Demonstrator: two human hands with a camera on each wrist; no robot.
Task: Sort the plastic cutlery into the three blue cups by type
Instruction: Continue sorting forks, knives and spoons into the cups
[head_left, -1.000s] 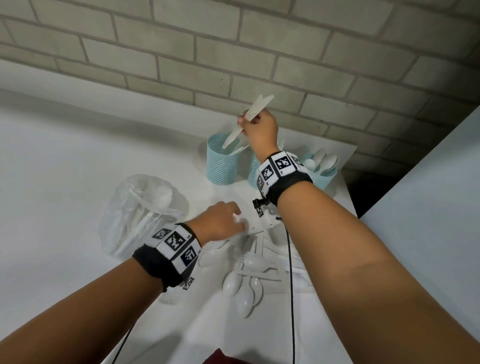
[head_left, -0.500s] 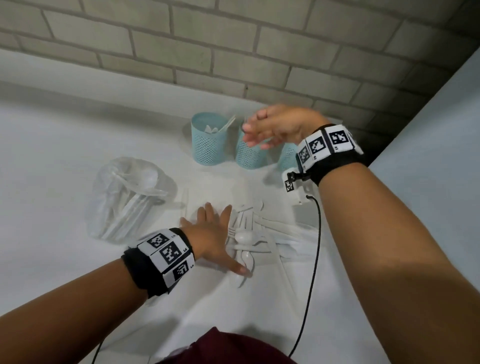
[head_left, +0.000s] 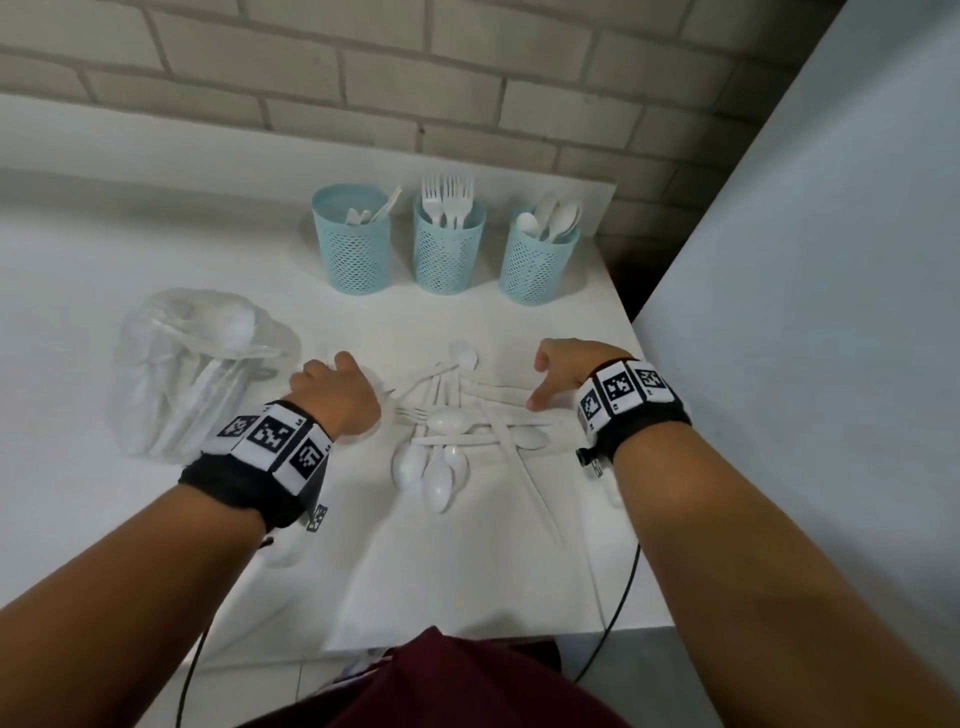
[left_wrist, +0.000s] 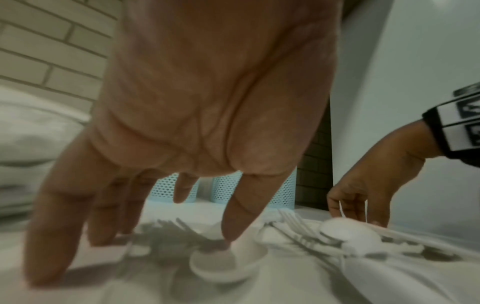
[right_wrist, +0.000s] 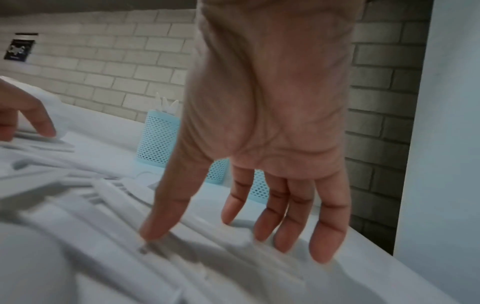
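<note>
Three blue mesh cups stand in a row at the back: the left cup (head_left: 352, 249) holds knives, the middle cup (head_left: 448, 249) forks, the right cup (head_left: 537, 260) spoons. A pile of white plastic cutlery (head_left: 467, 423) lies on the table between my hands. My left hand (head_left: 332, 376) is at the pile's left edge, fingers spread downward; its thumb (left_wrist: 241, 216) touches a spoon bowl (left_wrist: 223, 265). My right hand (head_left: 540, 387) is at the pile's right edge. Its straight fingers (right_wrist: 324, 232) point down and its thumb (right_wrist: 158, 222) touches a handle. Neither hand holds anything.
A clear plastic bag (head_left: 197, 364) with more white cutlery lies left of the pile. The white table (head_left: 467, 561) ends at a brick wall (head_left: 467, 78) behind and a pale panel (head_left: 831, 312) to the right. A black cable (head_left: 618, 613) hangs off the front right edge.
My right hand let a knife go into the left cup, then came down to the pile's right side, empty. The left hand stayed at the pile's left side, shifting a little.
</note>
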